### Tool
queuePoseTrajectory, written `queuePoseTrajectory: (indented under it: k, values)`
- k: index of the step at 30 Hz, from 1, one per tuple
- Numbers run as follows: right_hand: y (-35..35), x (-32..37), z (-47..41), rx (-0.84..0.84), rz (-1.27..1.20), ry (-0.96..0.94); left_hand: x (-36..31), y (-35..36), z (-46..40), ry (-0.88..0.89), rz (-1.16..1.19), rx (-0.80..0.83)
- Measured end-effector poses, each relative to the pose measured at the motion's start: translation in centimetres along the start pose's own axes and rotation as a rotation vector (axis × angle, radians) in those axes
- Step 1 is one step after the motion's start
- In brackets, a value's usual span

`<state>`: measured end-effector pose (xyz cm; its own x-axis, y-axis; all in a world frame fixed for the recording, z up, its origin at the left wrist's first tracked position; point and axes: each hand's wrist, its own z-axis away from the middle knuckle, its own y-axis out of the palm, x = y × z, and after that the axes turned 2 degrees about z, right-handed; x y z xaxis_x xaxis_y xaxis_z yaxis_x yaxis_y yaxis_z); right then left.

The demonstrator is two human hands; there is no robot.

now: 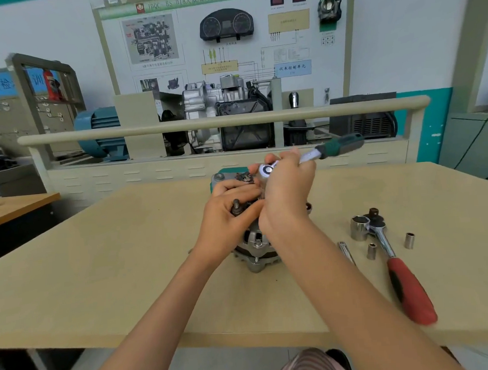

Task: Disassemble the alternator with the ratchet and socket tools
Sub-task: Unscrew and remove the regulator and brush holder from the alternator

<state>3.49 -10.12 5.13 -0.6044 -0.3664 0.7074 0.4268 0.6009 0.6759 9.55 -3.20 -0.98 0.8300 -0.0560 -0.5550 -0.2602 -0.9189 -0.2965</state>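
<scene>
Hiding alternator (256, 241), hands (287, 188), ratchet (315, 153) blurred

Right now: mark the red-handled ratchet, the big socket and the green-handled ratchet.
red-handled ratchet (412, 291), head view, on its red grip.
big socket (359, 228), head view, on its chrome wall.
green-handled ratchet (342, 146), head view, on its green grip.

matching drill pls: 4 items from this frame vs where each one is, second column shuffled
1. green-handled ratchet
2. red-handled ratchet
3. alternator
4. large socket

A. lying on the table at the right
B. gripped at its head by the right hand
C. standing by the red-handled ratchet's head
D. steadied by the left hand, at table centre

Pairs: 1-B, 2-A, 3-D, 4-C
</scene>
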Motion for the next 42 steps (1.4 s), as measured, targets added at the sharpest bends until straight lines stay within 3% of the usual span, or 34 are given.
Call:
queuePoseTrajectory:
  k: [3, 9, 14, 18, 23, 27, 30, 34, 39, 42]
  values:
    - [0.0, 0.8, -0.8, 0.097, 0.08, 0.093, 0.0, 0.2, -0.2, -0.015, -0.037, 0.016]
    - [0.7, 2.4, -2.3, 0.465, 0.497, 0.269, -0.1, -0.1, -0.5, -0.04, -0.046, 0.089]
    - [0.9, 3.0, -2.5, 0.545, 0.548, 0.36, -0.1, -0.2, -0.4, -0.025, -0.021, 0.072]
    - [0.9, 2.7, -1.9, 0.413, 0.475, 0.305, -0.4, -0.2, -0.3, -0.027, -0.034, 0.074]
    - [1.0, 0.6, 0.1, -0.089, 0.151, -0.021, -0.9, 0.2, 0.1, -0.062, -0.043, -0.005]
    - [1.3, 0.6, 0.4, -0.13, 0.07, 0.009, -1.6, -0.2, 0.3, -0.098, -0.032, 0.027]
    - [1.6, 1.7, -0.3, -0.037, 0.083, 0.149, -1.9, -0.8, -0.3, -0.054, -0.032, 0.14]
    - [1.2, 2.5, -0.9, 0.236, 0.394, 0.258, -2.4, -1.2, -1.0, -0.058, -0.012, 0.232]
    - [1.6, 3.7, -1.7, 0.499, 0.676, 0.363, -2.1, -0.7, -0.8, -0.073, 0.026, 0.182]
    - [1.5, 3.1, -1.4, 0.455, 0.613, 0.291, -1.5, -0.3, -0.4, -0.122, 0.001, 0.065]
